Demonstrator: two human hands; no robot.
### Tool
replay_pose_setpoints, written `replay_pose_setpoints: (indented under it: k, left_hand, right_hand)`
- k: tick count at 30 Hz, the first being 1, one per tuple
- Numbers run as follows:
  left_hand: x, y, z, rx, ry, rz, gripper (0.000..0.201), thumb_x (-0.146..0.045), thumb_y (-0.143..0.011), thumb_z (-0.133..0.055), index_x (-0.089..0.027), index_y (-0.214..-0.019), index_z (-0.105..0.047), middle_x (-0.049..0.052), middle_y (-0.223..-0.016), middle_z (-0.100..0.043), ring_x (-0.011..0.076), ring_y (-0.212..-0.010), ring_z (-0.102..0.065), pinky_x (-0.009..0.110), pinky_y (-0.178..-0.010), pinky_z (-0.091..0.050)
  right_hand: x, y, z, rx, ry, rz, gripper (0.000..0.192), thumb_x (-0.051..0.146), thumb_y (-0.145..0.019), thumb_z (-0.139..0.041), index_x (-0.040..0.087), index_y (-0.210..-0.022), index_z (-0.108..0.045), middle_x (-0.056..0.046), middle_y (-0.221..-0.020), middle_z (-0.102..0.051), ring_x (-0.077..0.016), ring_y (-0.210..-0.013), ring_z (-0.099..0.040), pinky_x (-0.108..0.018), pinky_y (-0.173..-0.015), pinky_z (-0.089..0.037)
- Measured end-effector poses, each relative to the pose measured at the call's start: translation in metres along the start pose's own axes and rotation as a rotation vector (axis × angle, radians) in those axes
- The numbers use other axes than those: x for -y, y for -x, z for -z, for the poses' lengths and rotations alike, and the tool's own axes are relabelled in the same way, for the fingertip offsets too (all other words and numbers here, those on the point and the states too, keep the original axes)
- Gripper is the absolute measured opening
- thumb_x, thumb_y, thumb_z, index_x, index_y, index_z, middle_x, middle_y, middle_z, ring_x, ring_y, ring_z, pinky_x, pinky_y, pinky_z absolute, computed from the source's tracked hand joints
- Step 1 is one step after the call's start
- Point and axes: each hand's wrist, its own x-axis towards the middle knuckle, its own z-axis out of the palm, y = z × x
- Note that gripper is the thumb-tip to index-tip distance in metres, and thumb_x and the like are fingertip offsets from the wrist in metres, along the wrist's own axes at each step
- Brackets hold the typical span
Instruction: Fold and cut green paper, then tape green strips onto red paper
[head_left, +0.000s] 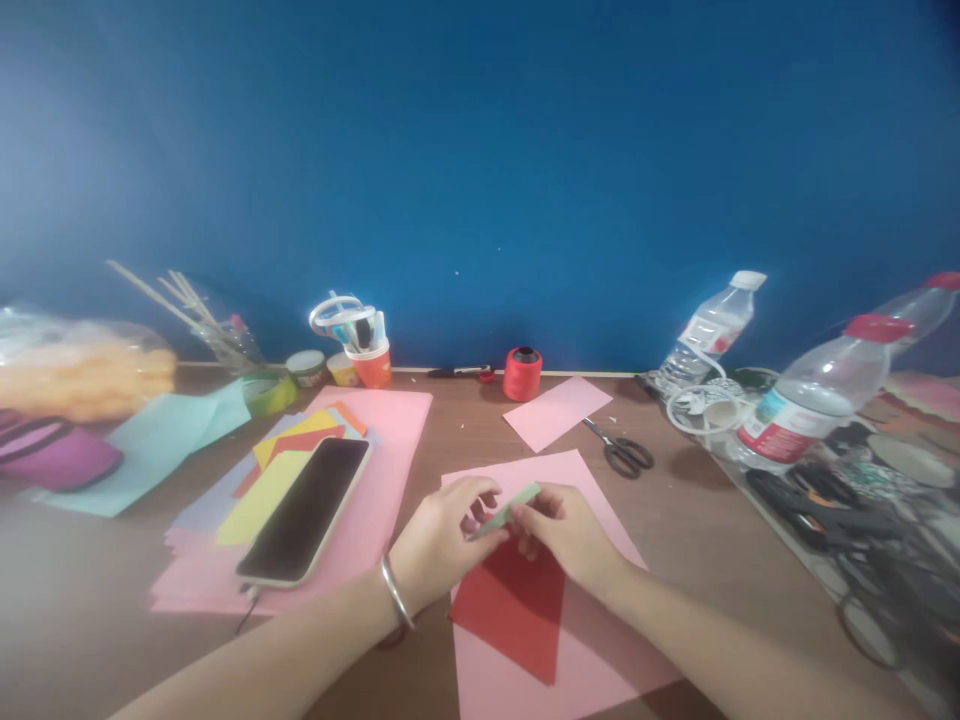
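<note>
Both my hands meet over the desk's middle, pinching a small folded light-green paper strip [508, 512]. My left hand [439, 540], with a silver bangle on the wrist, grips its lower left end. My right hand [566, 535] holds the other end. Under them lies a red paper sheet [514, 610] on a larger pink sheet [592, 650].
A black phone [307, 508] lies on a stack of coloured papers [375, 480] at left. Scissors [622, 452], a small pink sheet [556, 410] and a red thread spool [522, 373] sit behind. Plastic bottles [814, 395] and clutter fill the right; cups [367, 358] and sticks stand at back left.
</note>
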Motion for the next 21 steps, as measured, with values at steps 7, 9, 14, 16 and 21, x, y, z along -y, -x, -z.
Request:
replay_pose_setpoints:
  k: [7, 9, 14, 16, 21]
  left_hand:
    - [0.0017, -0.0011, -0.0004, 0.094, 0.254, 0.052, 0.021, -0.018, -0.077, -0.054, -0.022, -0.093, -0.066, 0.002, -0.089, -0.068, 0.016, -0.08, -0.06, 0.026, -0.071, -0.047]
    - [0.0045, -0.002, -0.0019, 0.104, 0.364, 0.11, 0.024, -0.015, -0.072, -0.059, -0.02, -0.094, -0.067, 0.002, -0.086, -0.069, 0.0162, -0.076, -0.061, 0.026, -0.069, -0.048]
    - [0.0077, -0.0047, -0.0022, 0.127, 0.493, 0.154, 0.024, -0.016, -0.07, -0.062, -0.018, -0.092, -0.067, 0.004, -0.083, -0.069, 0.0167, -0.073, -0.061, 0.027, -0.064, -0.048]
    - [0.0076, -0.0062, -0.0008, 0.121, 0.525, 0.149, 0.018, -0.021, -0.072, -0.061, -0.017, -0.089, -0.068, 0.004, -0.084, -0.069, 0.0178, -0.077, -0.061, 0.028, -0.069, -0.047]
    - [0.0054, -0.0073, -0.0001, 0.12, 0.66, 0.216, 0.015, -0.026, -0.076, -0.058, -0.015, -0.08, -0.067, 0.004, -0.077, -0.067, 0.0155, -0.071, -0.059, 0.026, -0.065, -0.045]
  right_hand:
    - [0.0013, 0.0005, 0.0008, 0.041, -0.039, 0.103, 0.022, 0.036, -0.072, -0.065, 0.015, -0.07, -0.058, 0.002, -0.053, -0.057, -0.0102, -0.046, -0.052, -0.023, -0.047, -0.043]
    - [0.0024, 0.0011, 0.0005, 0.04, -0.048, 0.118, 0.022, 0.036, -0.073, -0.064, 0.016, -0.071, -0.056, 0.003, -0.053, -0.056, -0.01, -0.045, -0.052, -0.023, -0.046, -0.042]
    - [0.0036, 0.002, 0.0, 0.04, -0.022, 0.12, 0.022, 0.037, -0.074, -0.063, 0.016, -0.073, -0.055, 0.003, -0.055, -0.056, -0.0107, -0.046, -0.053, -0.024, -0.046, -0.044]
    - [0.0036, 0.0014, 0.0006, 0.049, -0.012, 0.116, 0.023, 0.039, -0.074, -0.062, 0.016, -0.075, -0.056, 0.002, -0.057, -0.057, -0.0114, -0.047, -0.054, -0.024, -0.047, -0.045]
    - [0.003, -0.0003, 0.0016, 0.053, -0.021, 0.103, 0.024, 0.039, -0.074, -0.062, 0.015, -0.078, -0.057, 0.001, -0.059, -0.059, -0.0125, -0.048, -0.056, -0.025, -0.048, -0.046]
